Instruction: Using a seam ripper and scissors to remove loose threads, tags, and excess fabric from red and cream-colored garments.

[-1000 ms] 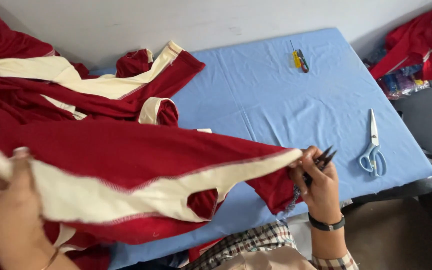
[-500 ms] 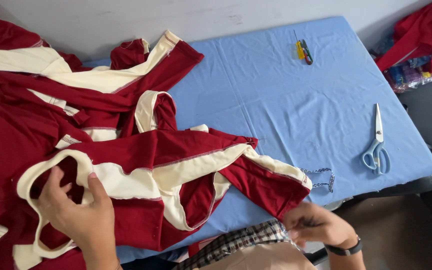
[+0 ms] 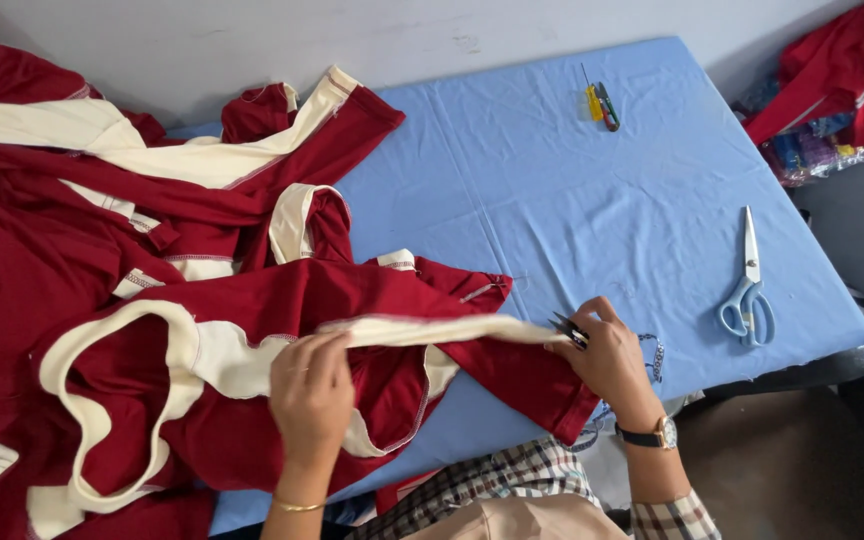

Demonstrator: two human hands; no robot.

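Cloth of blue covers the table (image 3: 552, 200), with the red garment (image 3: 252, 400) heaped across it. Both hands stretch its cream band (image 3: 432, 330) taut: the left hand (image 3: 312, 395) pinches it shut, the right hand (image 3: 612, 360) clamps the far end along with small snips (image 3: 569, 328). Beyond the right hand lie blue-handled scissors (image 3: 748, 285).

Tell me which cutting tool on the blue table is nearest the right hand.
The small dark snips, held in the right hand at the cream strip's end. The blue-handled scissors lie apart to the right; the yellow-and-green tools lie at the far edge.
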